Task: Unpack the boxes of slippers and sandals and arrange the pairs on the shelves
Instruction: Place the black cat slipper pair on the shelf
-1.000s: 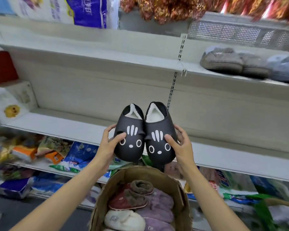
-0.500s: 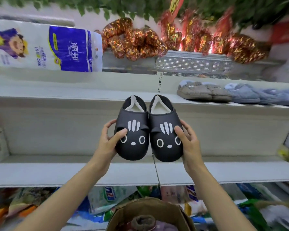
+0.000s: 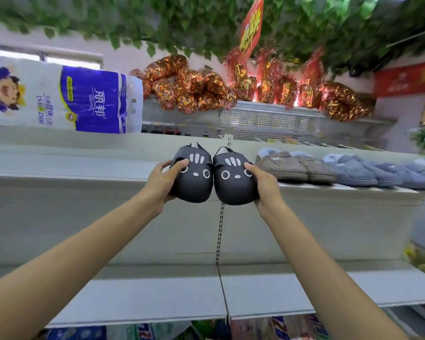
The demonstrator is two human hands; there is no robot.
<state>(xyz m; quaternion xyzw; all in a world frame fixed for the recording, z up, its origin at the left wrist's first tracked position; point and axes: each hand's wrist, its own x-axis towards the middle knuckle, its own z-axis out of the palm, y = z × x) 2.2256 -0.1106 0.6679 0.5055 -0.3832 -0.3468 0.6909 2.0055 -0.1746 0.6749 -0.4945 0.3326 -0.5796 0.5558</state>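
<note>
I hold a pair of black slippers with white cat faces side by side at the front edge of the upper shelf. My left hand grips the left black slipper from its outer side, thumb on top. My right hand grips the right black slipper the same way. Their toes point toward me and their heels reach over the shelf edge. To the right on the same shelf sit a brown slipper pair and blue-grey slippers.
A pack of toilet paper lies on the top shelf at left, with shiny red-gold wrapped goods beside it. A bare lower shelf runs below my arms. Packaged goods show under it. Green leaves hang overhead.
Both hands have lifted the black pair up from in front of the lower shelf to the upper shelf's edge. The view tilted upward, and the cardboard box of slippers has dropped out of sight.
</note>
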